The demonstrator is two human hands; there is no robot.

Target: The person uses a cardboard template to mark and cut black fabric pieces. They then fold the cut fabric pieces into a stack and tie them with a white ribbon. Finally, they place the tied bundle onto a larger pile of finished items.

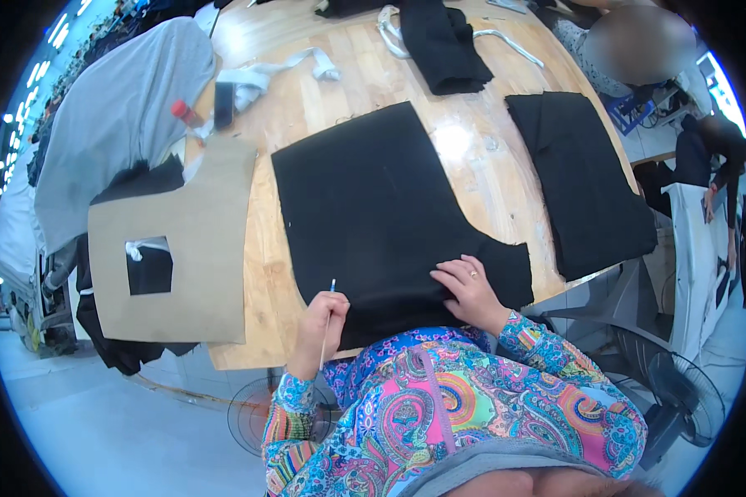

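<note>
A black cut fabric panel (373, 199) lies flat on the wooden table in front of me, with a curved notch along its right side. My right hand (471, 290) rests on the panel near its lower right, fingers spread, a ring on one of them. At the panel's lower left corner, my left hand (320, 330) is closed round a thin white pen-like stick (325, 340) with a blue end pointing up. To the left lies a beige card pattern (203, 248) with a rectangular cut-out, over black fabric.
Folded black fabric (593, 186) lies at the table's right edge. A dark fabric bundle (443, 50) and white strips (286, 70) are farther back, near a red-capped bottle (186, 113). Grey cloth (128, 124) hangs at left. A fan (684, 398) stands at right; other people are beyond.
</note>
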